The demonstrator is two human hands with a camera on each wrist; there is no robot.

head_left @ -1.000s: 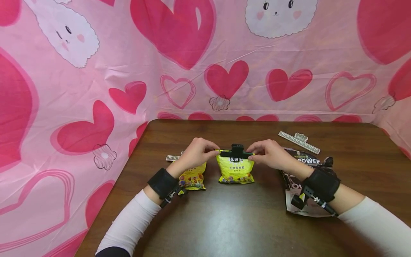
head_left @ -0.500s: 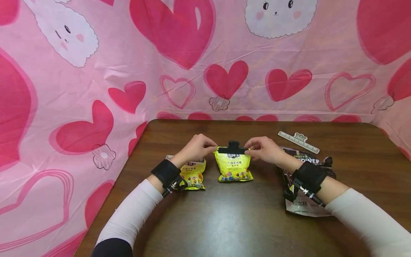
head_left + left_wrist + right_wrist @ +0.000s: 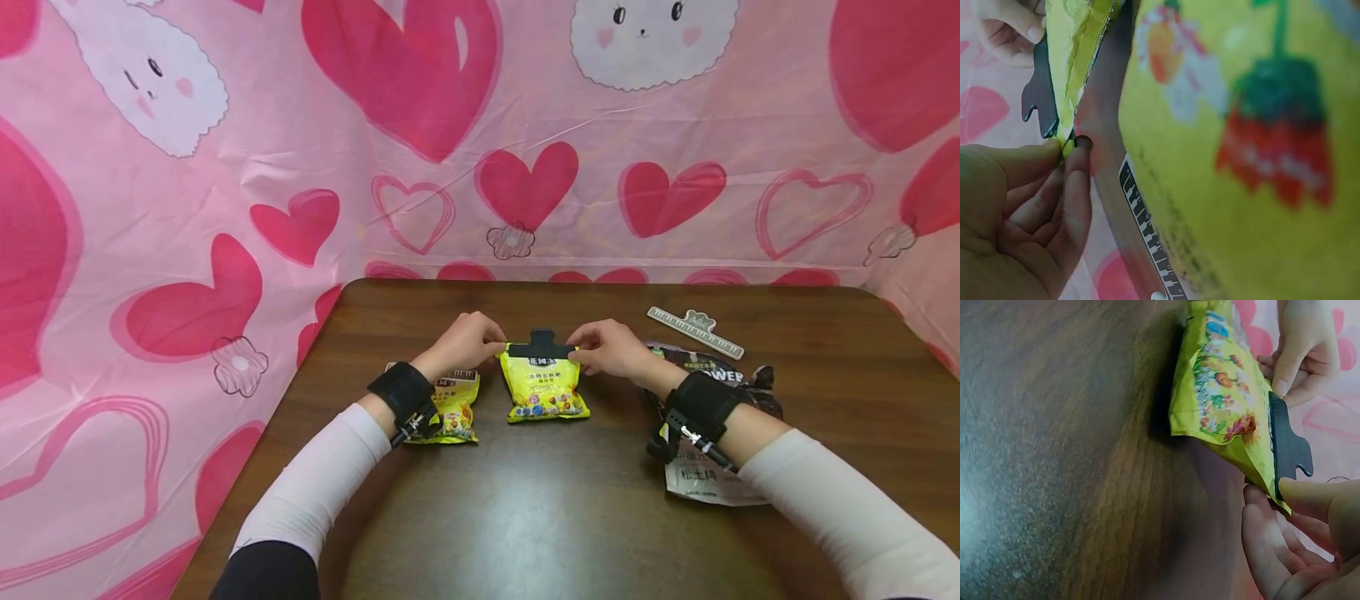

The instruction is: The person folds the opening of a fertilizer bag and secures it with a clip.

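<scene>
A yellow fertilizer bag stands at the table's middle, its top edge gripped by a black bag clip. At the clip's left end, my left hand pinches the bag's top corner between thumb and fingers. My right hand pinches the opposite end, thumb on the black clip and fingers behind the bag. Behind my left wrist lies a second yellow bag, with a white piano-key clip at its top; the left wrist view has that bag very close.
A dark bag with a pale lower part lies under my right forearm. Farther back on the right is a loose white piano-key clip. The brown wooden table ends at a pink heart-print curtain.
The bag and black clip have shifted slightly back and left, and the clip's handle now looks more upright. Both hands have stayed at the clip's ends; the right forearm has moved leftward.
</scene>
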